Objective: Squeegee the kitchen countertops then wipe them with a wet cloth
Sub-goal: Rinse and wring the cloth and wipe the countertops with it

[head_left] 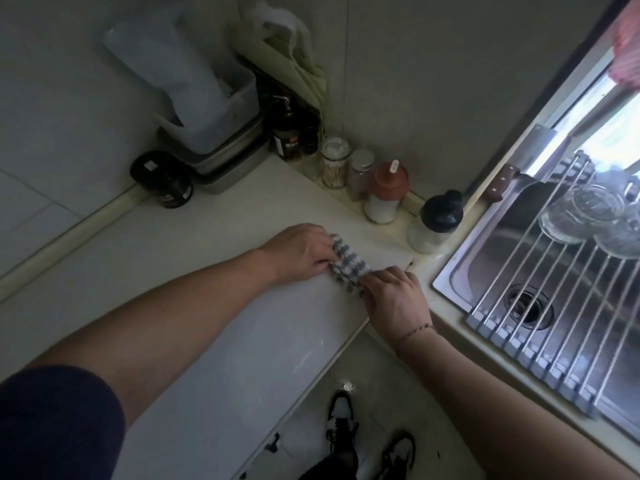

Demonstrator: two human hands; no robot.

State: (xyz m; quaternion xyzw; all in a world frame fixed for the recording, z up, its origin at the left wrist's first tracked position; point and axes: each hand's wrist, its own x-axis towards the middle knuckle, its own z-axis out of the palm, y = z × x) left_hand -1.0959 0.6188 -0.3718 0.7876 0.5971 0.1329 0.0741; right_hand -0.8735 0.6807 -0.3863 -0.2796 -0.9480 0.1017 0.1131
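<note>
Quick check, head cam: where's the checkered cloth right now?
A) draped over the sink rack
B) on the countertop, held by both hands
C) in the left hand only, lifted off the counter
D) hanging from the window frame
B: the checkered cloth lies folded on the countertop, with the left hand gripping its far end and the right hand gripping its near end, left of the sink.

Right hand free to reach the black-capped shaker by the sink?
Probably not yet: the right hand and left hand both grip the checked cloth. The path to the black-capped shaker looks open.
</note>
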